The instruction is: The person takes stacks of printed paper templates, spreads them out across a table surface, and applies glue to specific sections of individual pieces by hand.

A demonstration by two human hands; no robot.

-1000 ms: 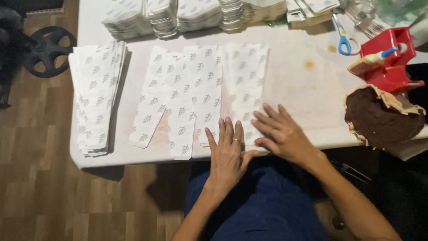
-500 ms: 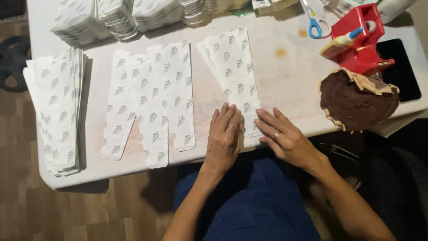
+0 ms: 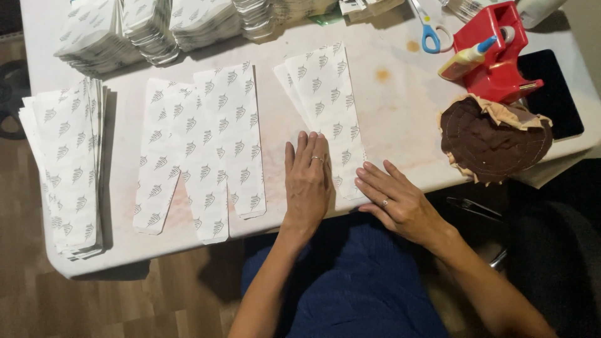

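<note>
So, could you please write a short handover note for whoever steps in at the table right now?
Left hand: flat, palm down on the near end of the small patterned sheet pile, holding nothing.
Right hand: open, fingers resting at that pile's near right edge.
Three patterned sheets lie spread side by side to the left; a taller side stack sits at the table's left end; bundled stacks line the far edge.
Scissors and glue bottle are untouched.

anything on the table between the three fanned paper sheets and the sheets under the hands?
Head view: nothing. Between the fanned sheets and the sheets that the left hand and right hand press, only bare, faintly stained table shows.
</note>
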